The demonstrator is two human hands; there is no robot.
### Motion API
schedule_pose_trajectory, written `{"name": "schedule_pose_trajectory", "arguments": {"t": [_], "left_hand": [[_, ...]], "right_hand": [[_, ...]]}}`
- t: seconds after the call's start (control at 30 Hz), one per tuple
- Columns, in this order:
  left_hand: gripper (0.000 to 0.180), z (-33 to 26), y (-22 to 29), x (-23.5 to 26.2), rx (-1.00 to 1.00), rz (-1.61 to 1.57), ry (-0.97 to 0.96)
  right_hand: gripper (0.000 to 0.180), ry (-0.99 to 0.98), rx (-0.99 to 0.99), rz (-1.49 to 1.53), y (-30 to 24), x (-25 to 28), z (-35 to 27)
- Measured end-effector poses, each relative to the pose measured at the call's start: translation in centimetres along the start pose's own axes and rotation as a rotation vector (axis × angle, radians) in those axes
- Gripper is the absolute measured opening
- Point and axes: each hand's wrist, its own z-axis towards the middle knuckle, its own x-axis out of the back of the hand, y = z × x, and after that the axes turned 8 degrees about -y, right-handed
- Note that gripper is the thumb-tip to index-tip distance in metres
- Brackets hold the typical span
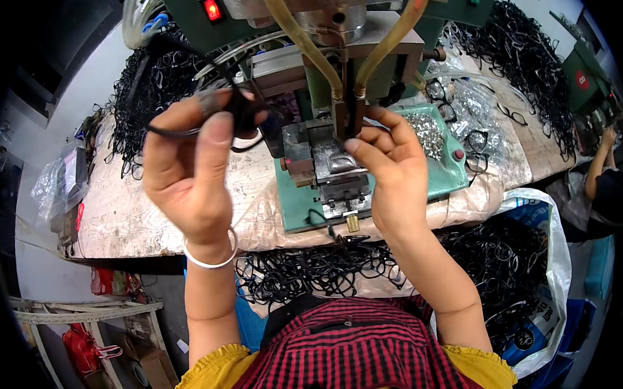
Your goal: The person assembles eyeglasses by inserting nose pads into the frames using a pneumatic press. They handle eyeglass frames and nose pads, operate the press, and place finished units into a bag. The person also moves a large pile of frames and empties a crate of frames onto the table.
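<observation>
A plastic bag (63,182) is lying by the surface's (130,218) left edge. Below the front left corner, a red bag (81,350) is showing beside a pale rack (87,314). Beyond the right edge, a co-worker (607,200) is reaching toward a green machine (585,102).

On our tabletop (126,214), a machine (319,24) stands at twelve o'clock, glasses (522,58) heaped at ten and two; below, a sack (557,264) at four.

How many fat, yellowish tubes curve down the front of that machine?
2: a left tube and a right tube, both bending inward as they come down. Others may be hidden.
</observation>
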Motion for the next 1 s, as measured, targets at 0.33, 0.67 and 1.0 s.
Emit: {"name": "schedule_pose_trajectory", "arguments": {"t": [0.33,0.67,1.0], "left_hand": [[0.023,-5.9,-2.3,-2.6,-0.156,0.406,-0.697],[0.018,-5.5,-2.2,-2.7,-0.132,0.381,-0.653],[0.036,-9.8,-1.8,1.1,-0.050,0.687,-0.399]], "right_hand": [[0.035,-0.063,-0.047,-1.151,2.9,12.7,-2.1],[0.021,0.159,-0.080,-1.166,2.5,15.0,-2.3],[0.008,0.180,0.085,-1.594,4.0,13.4,-2.2]]}}
